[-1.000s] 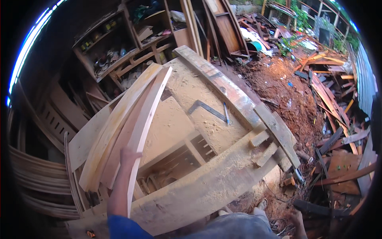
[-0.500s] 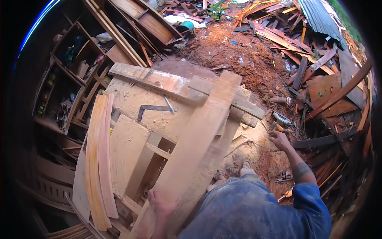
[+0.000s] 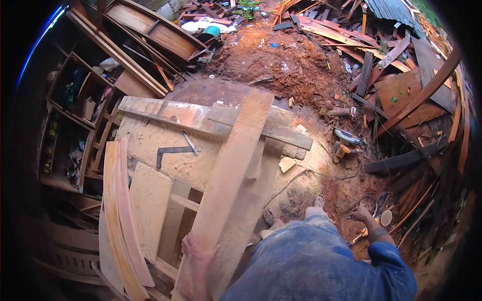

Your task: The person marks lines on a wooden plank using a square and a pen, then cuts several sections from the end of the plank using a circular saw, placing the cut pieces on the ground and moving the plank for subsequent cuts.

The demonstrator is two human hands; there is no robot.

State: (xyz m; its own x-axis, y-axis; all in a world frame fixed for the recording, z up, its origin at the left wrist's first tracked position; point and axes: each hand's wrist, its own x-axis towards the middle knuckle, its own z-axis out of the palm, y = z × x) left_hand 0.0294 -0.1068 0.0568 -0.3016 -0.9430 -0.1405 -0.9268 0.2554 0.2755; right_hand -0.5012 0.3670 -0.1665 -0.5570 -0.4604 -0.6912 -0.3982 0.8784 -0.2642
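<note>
A long, smooth wooden board point(image 3: 228, 170) lies slantwise over the workbench, its far end on a narrower plank point(image 3: 281, 136). Near the board's close end, my left hand point(image 3: 200, 251) grips it, fingers over the left edge and thumb spread across the top. My right hand point(image 3: 361, 214) hangs low at my right side, fingers loosely bent and nothing visible in them. Close beside it on the ground is an orange-and-black power tool with a round pale end point(image 3: 385, 217). A dark metal try square point(image 3: 173, 150) and a blue-and-white pen point(image 3: 189, 142) lie on the sawdust-covered bench top point(image 3: 150, 135).
Curved wooden strips point(image 3: 120, 210) lie along the bench's left side. A circular saw point(image 3: 347, 138) sits on the ground beyond my right hand. A cable point(image 3: 296, 176) crosses the sawdust near my feet. Scrap wood point(image 3: 396, 95) is heaped at right; shelves point(image 3: 75, 115) stand at left.
My right hand has dropped nearer my body, away from the circular saw. My left hand stays on the board. The view has shifted, bringing the orange-and-black tool into sight.
</note>
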